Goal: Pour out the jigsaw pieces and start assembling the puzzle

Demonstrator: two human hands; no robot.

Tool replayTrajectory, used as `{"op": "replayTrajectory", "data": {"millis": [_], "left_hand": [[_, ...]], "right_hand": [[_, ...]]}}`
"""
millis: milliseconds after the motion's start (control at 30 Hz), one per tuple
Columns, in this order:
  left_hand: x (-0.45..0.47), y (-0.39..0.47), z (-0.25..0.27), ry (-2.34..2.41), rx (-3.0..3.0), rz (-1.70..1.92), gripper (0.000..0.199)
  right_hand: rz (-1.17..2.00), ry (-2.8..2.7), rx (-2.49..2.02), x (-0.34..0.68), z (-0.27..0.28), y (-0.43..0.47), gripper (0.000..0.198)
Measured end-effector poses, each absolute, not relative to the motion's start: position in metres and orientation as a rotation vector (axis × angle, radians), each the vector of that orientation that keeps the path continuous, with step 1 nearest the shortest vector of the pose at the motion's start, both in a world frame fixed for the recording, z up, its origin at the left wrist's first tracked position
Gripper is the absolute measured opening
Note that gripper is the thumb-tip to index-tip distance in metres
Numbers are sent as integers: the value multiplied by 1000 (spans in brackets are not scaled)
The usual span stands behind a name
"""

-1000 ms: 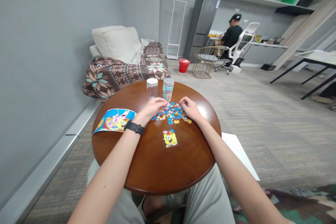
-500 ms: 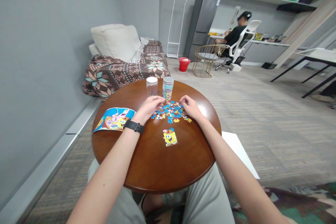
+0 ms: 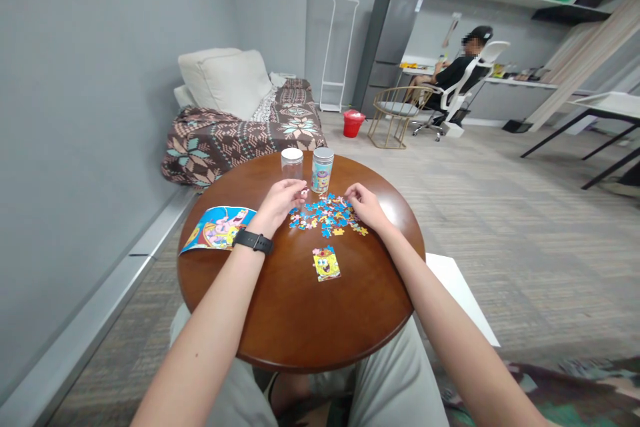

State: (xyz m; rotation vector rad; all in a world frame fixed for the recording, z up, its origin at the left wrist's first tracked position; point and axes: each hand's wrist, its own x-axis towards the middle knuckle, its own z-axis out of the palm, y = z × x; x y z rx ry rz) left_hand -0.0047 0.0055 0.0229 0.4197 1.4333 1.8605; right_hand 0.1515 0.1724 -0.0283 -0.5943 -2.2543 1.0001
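Observation:
Between the thumb and fingers of my left hand (image 3: 285, 201) is a small pinkish puzzle piece (image 3: 305, 193), held just above the left side of the pile. The loose puzzle pieces (image 3: 330, 211), mostly blue with some yellow and pink, lie spread on the round table (image 3: 285, 320). My right hand (image 3: 366, 203) rests at the pile's right edge, fingers bent down and close together; whatever is under its fingertips is hidden. Nearer to me lies a small joined puzzle section (image 3: 327, 265) with a yellow cartoon face. A picture sheet (image 3: 216, 227) of cartoon figures lies left, partly behind my left wrist.
Behind the pile stand a clear jar (image 3: 292, 164) with a white lid and a printed canister (image 3: 321, 172) with a silvery lid. Beyond the table are a covered sofa (image 3: 240, 133), a red bin (image 3: 353, 124) and a wire chair (image 3: 397, 110). A person (image 3: 463, 67) sits farther back.
My left hand has lifted slightly, and a pinkish puzzle piece now shows in its fingers. My right hand stays at the pile's right edge. The whole view has shifted a little.

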Motion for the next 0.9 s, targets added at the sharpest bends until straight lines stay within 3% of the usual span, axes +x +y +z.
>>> {"op": "replayTrajectory", "data": {"millis": [633,733,900], "left_hand": [[-6,3,20,1903,728,1635,12],[-12,0,17,2118,910,1488,4],[-15,-9,23,2391,1066,1127,11]], "right_hand": [[986,-2284,-564,152,-27,172,14],[967,-2291,-593,152,-27,171,15],[864,-2395,-519,152,-25,170,16]]}}
